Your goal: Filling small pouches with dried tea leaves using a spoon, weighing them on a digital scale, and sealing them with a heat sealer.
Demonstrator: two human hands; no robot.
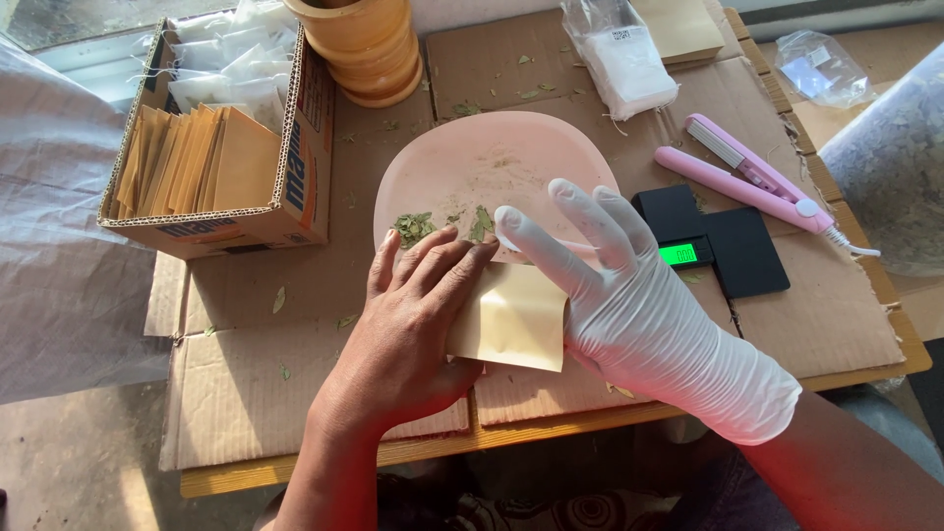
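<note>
Hands met at the paper pouch (511,317) just below the pink plate (462,162): the left hand (408,324) pinched it, the gloved right hand (610,285) lay half-open against it. Filling seemed underway; dried leaves (413,228) needed gathering.

Left hand (413,315) bare, palm down, fingers extended forward and close together, forearm coming in from bottom centre. Right hand (610,285) in white glove, fingers splayed forward-left, wrist angled in from lower right. Thumbs hidden, grip probably pinching.

Sunlit wooden table (295,477) covered with flattened cardboard (246,393), above a grey concrete floor (69,462).
</note>
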